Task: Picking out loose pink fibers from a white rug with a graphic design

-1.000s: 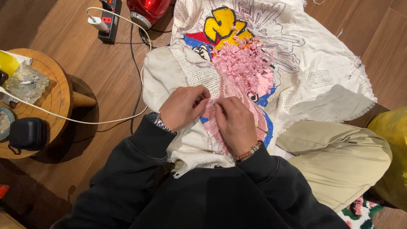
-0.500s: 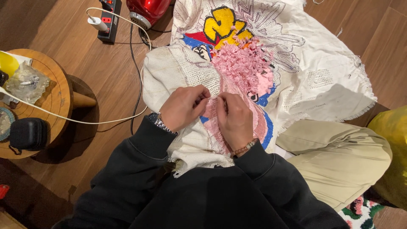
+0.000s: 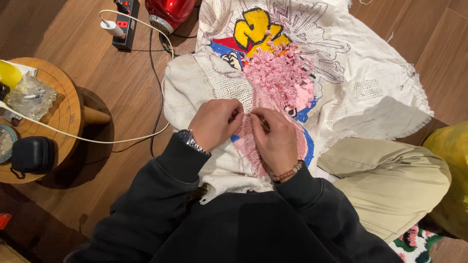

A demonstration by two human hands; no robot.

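Stool point(image 3: 63, 104): I see a round wooden one at far left, carrying a black pouch point(image 3: 33, 155), a clear bag point(image 3: 31, 96) and something yellow point(image 3: 9, 74) at its edge.
Cable point(image 3: 97, 139): white, running across the stool and over the floor toward the cloth.
Power strip point(image 3: 124, 24): black, on the floor at top left, with a white plug point(image 3: 113, 28) in it; a red appliance point(image 3: 170, 12) stands just beside it.
Left hand point(image 3: 214, 122): wristwatch point(image 3: 187, 140) at the cuff, fingers curled and pinched down on the cloth where the pink patch begins. I cannot tell whether anything small sits between the fingertips.
Cloth point(image 3: 370, 92): white mesh canvas spread over the lap and the floor, printed with yellow, red and blue shapes; frayed at the right edge.
Pink tufts point(image 3: 282, 78): a raised patch in the middle of the cloth, just above both hands.
Right hand point(image 3: 275, 139): bead bracelet point(image 3: 286, 173) at the wrist, fingers bent close, touching the left hand's fingertips over the pink area.
Trouser leg point(image 3: 395, 180): beige, at right, partly under the cloth.
Yellow bag point(image 3: 451, 170): at the far right edge.
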